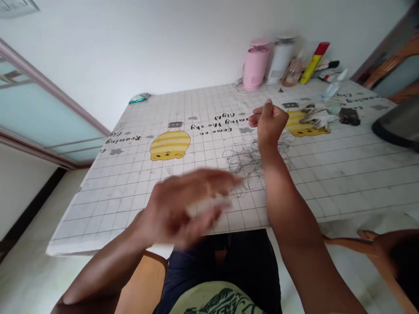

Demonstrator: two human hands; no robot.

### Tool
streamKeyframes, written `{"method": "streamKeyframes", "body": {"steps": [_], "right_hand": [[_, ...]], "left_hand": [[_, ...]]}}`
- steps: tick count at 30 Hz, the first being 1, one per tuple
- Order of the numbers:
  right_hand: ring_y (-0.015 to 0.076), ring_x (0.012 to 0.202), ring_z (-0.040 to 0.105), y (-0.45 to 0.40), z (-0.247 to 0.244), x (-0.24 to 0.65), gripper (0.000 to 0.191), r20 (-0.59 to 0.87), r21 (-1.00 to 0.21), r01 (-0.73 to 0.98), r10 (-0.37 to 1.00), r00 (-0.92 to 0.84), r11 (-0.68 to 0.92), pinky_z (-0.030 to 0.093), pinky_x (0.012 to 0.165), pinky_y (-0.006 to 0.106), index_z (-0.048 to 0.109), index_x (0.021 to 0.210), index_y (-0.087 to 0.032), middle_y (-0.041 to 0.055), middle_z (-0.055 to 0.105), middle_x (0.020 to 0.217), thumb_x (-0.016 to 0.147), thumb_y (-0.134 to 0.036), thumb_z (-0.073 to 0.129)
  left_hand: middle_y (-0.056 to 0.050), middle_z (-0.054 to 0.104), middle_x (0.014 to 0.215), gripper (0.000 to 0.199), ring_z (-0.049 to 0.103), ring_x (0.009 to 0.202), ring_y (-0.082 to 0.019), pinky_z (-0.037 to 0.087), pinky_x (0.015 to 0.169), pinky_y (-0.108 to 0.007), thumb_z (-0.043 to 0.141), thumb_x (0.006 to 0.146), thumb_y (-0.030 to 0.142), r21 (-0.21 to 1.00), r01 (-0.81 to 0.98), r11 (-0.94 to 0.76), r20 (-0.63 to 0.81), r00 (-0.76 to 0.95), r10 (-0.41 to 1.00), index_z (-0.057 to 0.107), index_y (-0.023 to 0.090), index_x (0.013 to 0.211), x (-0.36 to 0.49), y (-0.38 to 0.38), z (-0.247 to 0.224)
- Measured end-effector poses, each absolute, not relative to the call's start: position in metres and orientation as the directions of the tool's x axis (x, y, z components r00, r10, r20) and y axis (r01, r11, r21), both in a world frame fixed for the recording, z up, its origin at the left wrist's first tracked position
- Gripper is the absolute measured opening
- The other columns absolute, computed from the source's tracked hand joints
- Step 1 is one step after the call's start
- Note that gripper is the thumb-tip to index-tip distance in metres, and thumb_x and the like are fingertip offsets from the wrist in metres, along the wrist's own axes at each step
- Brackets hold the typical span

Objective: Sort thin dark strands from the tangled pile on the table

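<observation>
My left hand (188, 203) is blurred by motion above the table's front edge, its fingers apart from the thumb and nothing visible between them. Farther forward, my right hand (270, 122) is raised over the table with its fingers curled; whatever it may hold is too small to make out. Between and below the hands lies a loose tangle of thin dark strands (245, 161) on the white checked tablecloth (203, 152). A crumpled whitish cloth or glove (319, 117) rests to the right of my right hand.
Along the wall stand a pink cylinder (255, 67), a white cylinder (280, 61), a bottle (293, 72) and a yellow-red can (314, 63). A green packet (139, 98) lies at the back left corner. A dark object (349, 116) and a large grey container (401, 117) are at the right.
</observation>
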State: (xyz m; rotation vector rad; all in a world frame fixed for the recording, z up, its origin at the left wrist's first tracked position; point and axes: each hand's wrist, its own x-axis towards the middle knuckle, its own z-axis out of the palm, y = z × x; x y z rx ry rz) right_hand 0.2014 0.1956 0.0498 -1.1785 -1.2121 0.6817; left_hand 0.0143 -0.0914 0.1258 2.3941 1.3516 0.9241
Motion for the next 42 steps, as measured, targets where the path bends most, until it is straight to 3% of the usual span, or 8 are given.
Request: {"method": "streamKeyframes", "body": {"steps": [5, 9, 13, 17, 23, 27, 31, 42], "right_hand": [[0.0145, 0.053, 0.069, 0.197, 0.046, 0.205, 0.056, 0.377, -0.92, 0.03, 0.86, 0.344, 0.391, 0.056, 0.048, 0.025, 0.066, 0.081, -0.02, 0.0012, 0.068, 0.062, 0.114, -0.06, 0.046], [0.0135, 0.05, 0.068, 0.199, 0.047, 0.207, 0.053, 0.336, -0.923, -0.087, 0.894, 0.296, 0.375, 0.052, 0.044, 0.021, 0.068, 0.082, -0.019, -0.0001, 0.066, 0.059, 0.112, -0.059, 0.051], [0.0142, 0.049, 0.069, 0.2, 0.047, 0.208, 0.053, 0.298, -0.927, -0.139, 0.91, 0.29, 0.348, 0.053, 0.043, 0.021, 0.067, 0.079, -0.019, 0.0009, 0.067, 0.058, 0.11, -0.059, 0.054], [0.0132, 0.046, 0.066, 0.197, 0.047, 0.203, 0.053, 0.293, -0.933, -0.116, 0.908, 0.298, 0.339, 0.053, 0.043, 0.021, 0.066, 0.076, -0.019, 0.0015, 0.067, 0.057, 0.11, -0.057, 0.054], [0.0128, 0.045, 0.065, 0.193, 0.046, 0.201, 0.056, 0.344, -0.924, -0.078, 0.903, 0.257, 0.374, 0.053, 0.044, 0.021, 0.066, 0.075, -0.02, 0.003, 0.069, 0.06, 0.11, -0.062, 0.052], [0.014, 0.049, 0.068, 0.193, 0.047, 0.201, 0.057, 0.261, -0.943, -0.141, 0.932, 0.251, 0.302, 0.055, 0.046, 0.022, 0.067, 0.076, -0.02, 0.004, 0.071, 0.062, 0.109, -0.064, 0.055], [0.0134, 0.048, 0.066, 0.19, 0.047, 0.198, 0.054, 0.256, -0.95, -0.118, 0.937, 0.236, 0.289, 0.054, 0.045, 0.022, 0.068, 0.075, -0.019, 0.005, 0.071, 0.062, 0.108, -0.061, 0.057], [0.0182, 0.079, 0.076, 0.167, 0.043, 0.181, 0.039, 0.129, -0.99, -0.107, 0.887, -0.443, 0.09, 0.061, 0.06, 0.024, 0.075, 0.096, -0.018, 0.0133, 0.082, 0.102, 0.087, -0.054, 0.086]], "left_hand": [[-0.012, 0.081, 0.116, 0.033, 0.079, 0.082, -0.024, 0.068, 0.073, -0.039, 0.063, 0.104, 0.039, 0.727, 0.665, -0.17, 0.25, -0.026, 0.968, 0.082, 0.02, 0.124, -0.014, 0.047, 0.069], [-0.019, 0.07, 0.144, 0.043, 0.071, 0.124, -0.032, 0.057, 0.11, -0.047, 0.059, 0.1, 0.011, 0.444, 0.893, -0.079, 0.23, -0.028, 0.973, 0.074, 0.015, 0.14, -0.024, 0.13, 0.027], [-0.018, 0.051, 0.163, 0.059, 0.067, 0.128, -0.034, 0.055, 0.107, -0.047, 0.052, 0.102, 0.008, 0.25, 0.961, -0.118, 0.137, 0.086, 0.987, 0.06, 0.022, 0.159, -0.015, 0.177, 0.014], [-0.015, 0.049, 0.165, 0.048, 0.065, 0.128, -0.034, 0.052, 0.105, -0.046, 0.049, 0.104, 0.011, 0.205, 0.947, -0.248, 0.138, 0.223, 0.965, 0.072, 0.023, 0.144, -0.011, 0.211, 0.007], [-0.016, 0.074, 0.117, 0.021, 0.069, 0.108, -0.029, 0.052, 0.095, -0.039, 0.058, 0.099, 0.012, 0.389, 0.855, -0.342, 0.244, 0.263, 0.934, 0.076, 0.016, 0.088, -0.015, 0.23, -0.003], [-0.011, 0.075, 0.095, 0.02, 0.07, 0.089, -0.022, 0.055, 0.089, -0.037, 0.059, 0.099, 0.012, 0.656, 0.68, -0.326, 0.406, 0.046, 0.913, 0.073, 0.017, 0.087, -0.019, 0.213, -0.003], [-0.008, 0.076, 0.089, 0.008, 0.073, 0.081, -0.018, 0.064, 0.082, -0.036, 0.068, 0.098, 0.019, 0.928, 0.21, -0.308, 0.351, -0.209, 0.913, 0.075, 0.015, 0.097, -0.023, 0.176, 0.01], [-0.009, 0.08, 0.098, 0.033, 0.079, 0.086, -0.019, 0.068, 0.091, -0.04, 0.089, 0.09, 0.041, 0.938, -0.209, -0.275, 0.23, -0.216, 0.949, 0.077, 0.014, 0.104, -0.031, 0.078, 0.037]]}}
